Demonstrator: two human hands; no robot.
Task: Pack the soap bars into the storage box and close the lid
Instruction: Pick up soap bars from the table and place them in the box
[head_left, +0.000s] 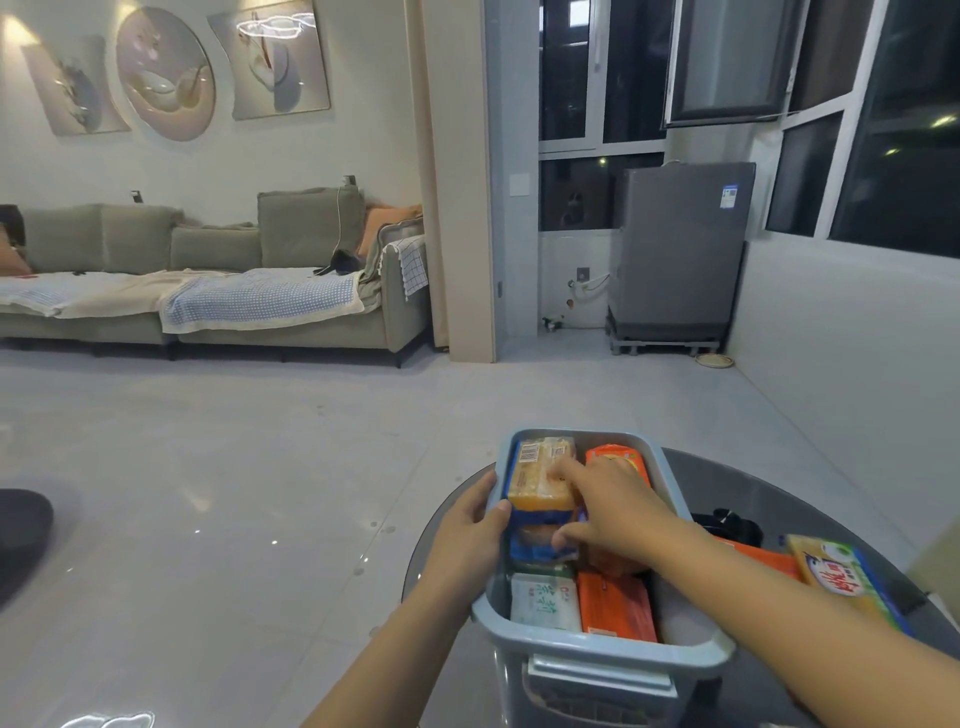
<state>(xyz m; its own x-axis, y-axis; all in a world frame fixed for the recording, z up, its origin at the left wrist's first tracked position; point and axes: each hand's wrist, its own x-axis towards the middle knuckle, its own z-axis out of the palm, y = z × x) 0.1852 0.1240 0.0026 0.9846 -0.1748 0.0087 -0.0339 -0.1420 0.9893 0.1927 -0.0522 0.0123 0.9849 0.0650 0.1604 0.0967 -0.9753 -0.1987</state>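
Head view: the grey-blue storage box (597, 657) sits lidless on the round glass table (810, 499), left hand (470, 530) curled round its left rim, thumb hooked inside. Right hand (608, 509) reaches in, fingers pinching a yellow soap bar (540, 480); at least five wrapped bars show inside, two more lie outside at right (844, 577).

A round dark glass tabletop (810, 499) carries a blue-grey storage box (597, 657) near its left edge. To the right lie a yellow soap bar (841, 577), an orange packet (763, 558) and a black object (727, 525).
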